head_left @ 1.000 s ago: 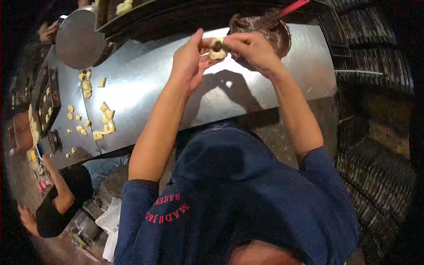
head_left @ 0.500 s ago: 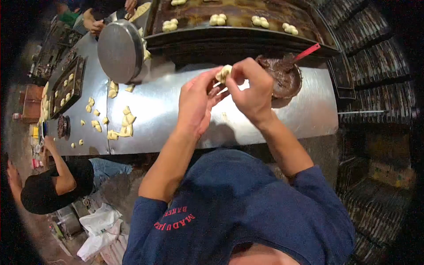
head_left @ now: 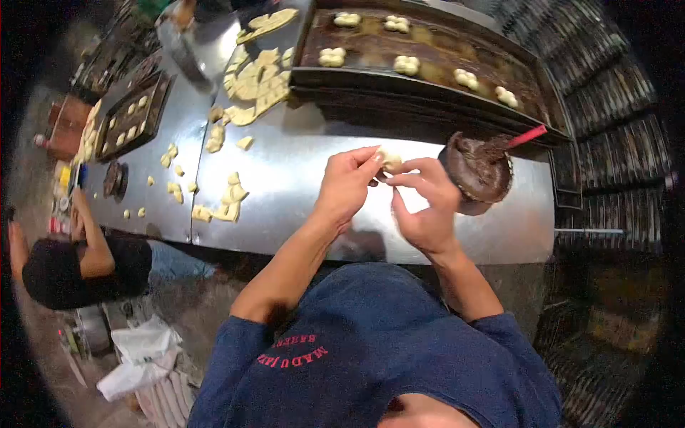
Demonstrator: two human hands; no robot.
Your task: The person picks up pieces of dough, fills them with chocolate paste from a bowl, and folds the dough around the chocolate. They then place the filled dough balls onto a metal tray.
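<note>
My left hand (head_left: pixel 348 187) pinches a small pale dough ball (head_left: pixel 389 160) between thumb and fingers, above the steel table (head_left: pixel 300 217). Beside it, my right hand (head_left: pixel 430 207) has its fingertips against the dough's right side, with the thumb spread away below. A bowl (head_left: pixel 467 203) of thick brown paste (head_left: pixel 474 175) stands just right of my right hand. A spatula with a red handle (head_left: pixel 528 135) leans in the paste. Cut dough pieces (head_left: pixel 232 198) lie on the table to the left of my hands.
A dark baking tray (head_left: pixel 435 71) with clustered dough balls sits beyond my hands. Flattened, cut dough (head_left: pixel 257 85) lies left of it. Farther left are a smaller tray (head_left: pixel 113 146) and a person in black (head_left: pixel 61 271). Racked trays (head_left: pixel 606 93) line the right.
The view has shifted, showing more of the far table. My right thumb has come away from the dough, which stays in my left hand. The round metal vessel has moved off the cut dough.
</note>
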